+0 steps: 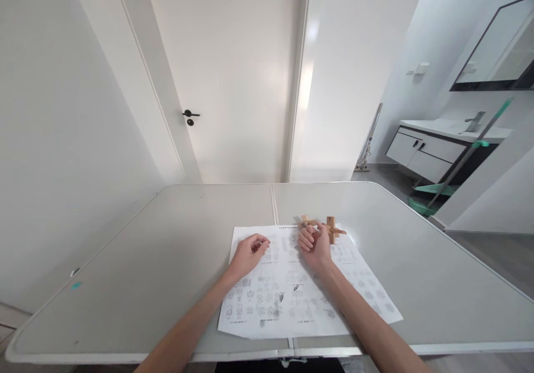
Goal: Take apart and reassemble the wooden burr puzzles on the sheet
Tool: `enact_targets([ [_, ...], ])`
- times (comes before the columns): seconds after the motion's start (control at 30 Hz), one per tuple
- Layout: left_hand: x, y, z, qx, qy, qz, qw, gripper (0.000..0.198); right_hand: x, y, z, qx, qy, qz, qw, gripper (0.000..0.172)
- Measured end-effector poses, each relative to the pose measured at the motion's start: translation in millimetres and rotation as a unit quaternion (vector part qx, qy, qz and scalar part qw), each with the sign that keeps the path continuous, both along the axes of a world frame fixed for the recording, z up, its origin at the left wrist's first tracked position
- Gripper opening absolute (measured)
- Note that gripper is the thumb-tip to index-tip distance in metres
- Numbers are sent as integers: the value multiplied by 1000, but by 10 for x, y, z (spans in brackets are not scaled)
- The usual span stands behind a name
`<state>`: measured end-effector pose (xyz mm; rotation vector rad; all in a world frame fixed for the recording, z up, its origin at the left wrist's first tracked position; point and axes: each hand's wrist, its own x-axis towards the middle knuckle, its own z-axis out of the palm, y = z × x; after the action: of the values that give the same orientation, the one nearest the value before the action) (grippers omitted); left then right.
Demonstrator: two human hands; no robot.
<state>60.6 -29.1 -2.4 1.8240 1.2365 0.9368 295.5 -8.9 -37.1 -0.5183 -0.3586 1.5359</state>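
The wooden puzzle (331,230) is held in the closed right grip (315,245), above the far edge of the printed sheet (292,298) on the worktop (167,250). The left grip (248,253) is rested on the sheet with fingers curled inward; whether anything is held there cannot be told.

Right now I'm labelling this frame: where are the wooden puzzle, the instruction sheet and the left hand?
wooden puzzle (331,228): head view, upright block.
instruction sheet (287,301): head view, printed middle.
left hand (247,255): head view, its back.

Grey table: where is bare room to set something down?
Bare: the grey folding table left of the white printed sheet, and right of it. Crowded: the sheet's far edge, with left hand, right hand and pale wooden puzzle pieces.
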Motion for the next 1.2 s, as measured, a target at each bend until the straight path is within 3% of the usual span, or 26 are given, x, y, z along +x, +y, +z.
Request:
enact_targets([
  [0.77,-12,-1,-11,1,3,-1,1000,32,116,62,-63,-26,25,-102,994,48],
  [1.0,-7,2,-17,0,0,0,1000,31,101,82,-75,-26,-22,-138,990,44],
  [1.2,-8,10,-29,0,-7,-1,1000,33,85,51,-54,-10,-124,-168,978,43],
])
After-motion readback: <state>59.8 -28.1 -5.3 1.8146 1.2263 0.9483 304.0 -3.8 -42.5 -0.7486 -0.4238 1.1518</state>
